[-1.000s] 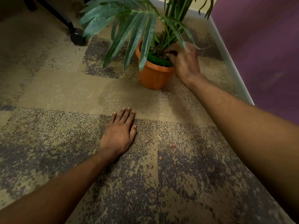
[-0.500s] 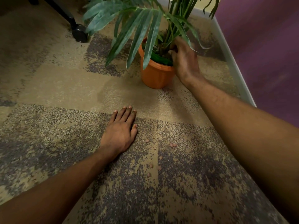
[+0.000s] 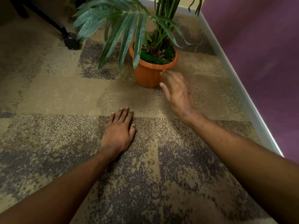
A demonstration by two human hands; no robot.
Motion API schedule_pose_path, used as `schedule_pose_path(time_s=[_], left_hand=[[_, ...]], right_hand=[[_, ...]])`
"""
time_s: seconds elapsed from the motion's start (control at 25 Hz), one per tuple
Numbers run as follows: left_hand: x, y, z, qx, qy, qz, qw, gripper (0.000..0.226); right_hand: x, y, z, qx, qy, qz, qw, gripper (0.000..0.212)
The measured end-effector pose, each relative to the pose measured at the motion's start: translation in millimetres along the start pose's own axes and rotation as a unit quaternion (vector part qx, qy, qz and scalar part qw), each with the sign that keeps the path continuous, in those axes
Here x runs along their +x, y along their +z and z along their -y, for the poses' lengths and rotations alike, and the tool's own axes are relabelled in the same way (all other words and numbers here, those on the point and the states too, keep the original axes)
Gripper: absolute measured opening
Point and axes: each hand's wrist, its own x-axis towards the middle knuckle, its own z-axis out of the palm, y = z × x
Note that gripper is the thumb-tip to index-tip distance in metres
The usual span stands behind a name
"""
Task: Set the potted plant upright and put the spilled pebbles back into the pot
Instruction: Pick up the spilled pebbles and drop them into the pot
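An orange pot stands upright on the carpet, with a green leafy plant rising from it and pale pebbles on its soil. Several small pinkish pebbles lie scattered on the carpet in front of it. My left hand rests flat on the carpet, palm down, just left of the spilled pebbles. Blurred by motion, my right hand hovers in the air beside the pot's lower right, fingers apart and holding nothing.
A black chair leg with a caster wheel stands at the back left of the pot. A white baseboard and a purple wall run along the right side. Patterned beige and grey carpet covers the floor.
My right hand has left the pot's rim and come back toward me, down beside the pot, with its fingers spread. My left hand has stayed flat on the carpet.
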Motion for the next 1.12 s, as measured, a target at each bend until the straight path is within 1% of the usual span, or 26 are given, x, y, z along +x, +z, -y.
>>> schedule_pose_path(time_s=[0.16,0.28,0.36,0.52,0.64,0.84,1.0,1.12], left_hand=[[0.2,1.8,1.6,-0.007,0.002,-0.003,1.000,0.065],[0.2,2.4,2.1,-0.012,0.003,-0.006,1.000,0.065],[0.4,2.8,2.8,-0.012,0.004,-0.005,1.000,0.065],[0.1,3.1,4.0,-0.012,0.008,-0.005,1.000,0.066],[-0.1,3.1,4.0,-0.012,0.008,-0.004,1.000,0.067],[0.5,2.9,3.7,-0.013,0.008,-0.003,1.000,0.068],[0.8,3.2,4.9,-0.012,0.006,-0.001,1.000,0.067],[1.9,3.7,4.0,-0.008,0.005,0.000,1.000,0.068]], right_hand=[[-52.3,6.0,3.9,-0.011,-0.007,0.080,0.997,0.047],[-88.2,6.7,-2.3,-0.020,-0.042,0.118,0.992,0.048],[-112.9,7.5,-9.4,-0.041,-0.054,0.159,0.985,0.048],[-150.4,11.0,-23.2,-0.074,-0.086,0.211,0.971,0.046],[-166.3,12.0,-33.3,-0.070,-0.106,0.265,0.956,0.041],[-172.2,6.6,-40.0,-0.065,-0.105,0.266,0.956,0.048],[-168.8,-0.3,-40.6,-0.027,-0.088,0.279,0.956,0.037],[-152.8,-4.2,-33.5,0.013,-0.063,0.266,0.962,0.031]])
